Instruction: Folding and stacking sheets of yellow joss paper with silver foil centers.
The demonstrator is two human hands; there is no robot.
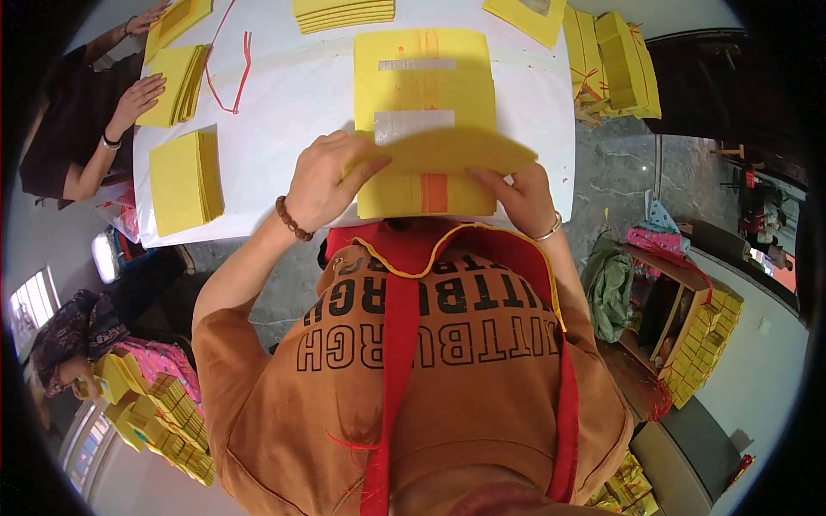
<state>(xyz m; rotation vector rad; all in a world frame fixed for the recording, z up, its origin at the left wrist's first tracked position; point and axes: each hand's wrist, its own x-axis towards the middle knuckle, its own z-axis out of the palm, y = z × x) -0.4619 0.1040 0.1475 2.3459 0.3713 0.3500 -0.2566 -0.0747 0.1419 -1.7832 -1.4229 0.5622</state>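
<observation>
My left hand [325, 182] and my right hand [526, 199] pinch the two ends of a yellow paper sheet [443, 153] between thumbs and fingers. The sheet arches upward in the middle and is slightly blurred. Beneath it, yellow papers [424, 90] lie overlapped in steps on the white table [284, 95], near its front edge. They look like joss paper, with silver-grey patches and orange printed bands. The held sheet hides part of them.
Stacks of yellow paper [186, 185] stand at the table's left, with more along the far edge. A red cord [244, 73] lies nearby. A co-worker's hand [138, 101] rests on one stack. Tied yellow bundles [613, 64] sit beyond the right edge; another person is at lower left.
</observation>
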